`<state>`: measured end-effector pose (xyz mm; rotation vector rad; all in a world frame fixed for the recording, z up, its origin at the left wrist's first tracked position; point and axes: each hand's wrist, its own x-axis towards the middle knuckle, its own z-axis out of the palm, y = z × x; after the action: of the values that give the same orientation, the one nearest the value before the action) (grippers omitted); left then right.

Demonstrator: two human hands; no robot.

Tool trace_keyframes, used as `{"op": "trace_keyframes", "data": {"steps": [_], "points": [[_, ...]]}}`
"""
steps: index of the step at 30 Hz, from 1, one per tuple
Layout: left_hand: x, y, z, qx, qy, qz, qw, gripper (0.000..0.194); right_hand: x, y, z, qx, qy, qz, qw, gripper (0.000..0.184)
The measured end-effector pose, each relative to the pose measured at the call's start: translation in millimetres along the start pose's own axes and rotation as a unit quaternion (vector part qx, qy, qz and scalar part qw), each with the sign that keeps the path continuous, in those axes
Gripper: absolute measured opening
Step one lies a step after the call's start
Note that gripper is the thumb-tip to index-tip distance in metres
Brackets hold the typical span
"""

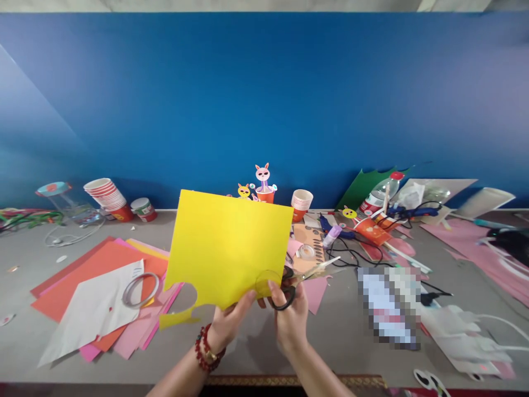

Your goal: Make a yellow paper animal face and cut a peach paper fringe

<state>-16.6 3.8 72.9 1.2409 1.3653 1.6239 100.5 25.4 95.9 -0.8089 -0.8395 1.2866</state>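
Yellow card (231, 242) stands tilted above the middle of the grey surface (334, 347), and on my feed the left hand (230, 321) pinches its near edge between thumb and fingers. I see the right hand (294, 325) gripping black-handled scissors (316, 270), blades pointing right, its thumb by a circular outline (262, 277) at the card's near right corner. Farther left, a tape ring (129, 296) rests on white paper (93, 303) over coloured sheets (88, 264).

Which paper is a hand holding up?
The big yellow sheet, with a rounded notch at its lower left. The left hand grips it, while the orange sheet and white sheet lie on the table.
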Motion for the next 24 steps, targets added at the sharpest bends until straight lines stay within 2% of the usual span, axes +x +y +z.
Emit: {"op": "trace_keyframes", "data": {"steps": [3, 6, 10, 13, 15, 24], "points": [[9, 13, 2.2, -0.013, -0.039, -0.008, 0.999, 0.043, 1, -10, -7, -0.053, -0.052, 0.013, 0.997, 0.027], [12, 22, -6.8, -0.019, -0.074, -0.003, 0.997, 0.048, -3, -16, -30, -0.118, -0.100, 0.035, 0.987, 0.029], [10, 25, -19.6, 0.032, -0.078, 0.027, 0.996, 0.044, -18, -18, -62, -0.160, -0.207, 0.081, 0.962, 0.040], [6, 22, -21.9, 0.056, -0.079, 0.032, 0.995, 0.041, -27, -22, -67, -0.183, -0.259, 0.133, 0.939, 0.045], [3, 20, -20.9, 0.067, -0.076, 0.035, 0.994, 0.040, -28, -25, -64, -0.186, -0.264, 0.150, 0.934, 0.047], [0, 21, -19.1, 0.080, -0.095, 0.019, 0.992, 0.039, -24, -25, -54, -0.163, -0.234, 0.158, 0.945, 0.046]]}}
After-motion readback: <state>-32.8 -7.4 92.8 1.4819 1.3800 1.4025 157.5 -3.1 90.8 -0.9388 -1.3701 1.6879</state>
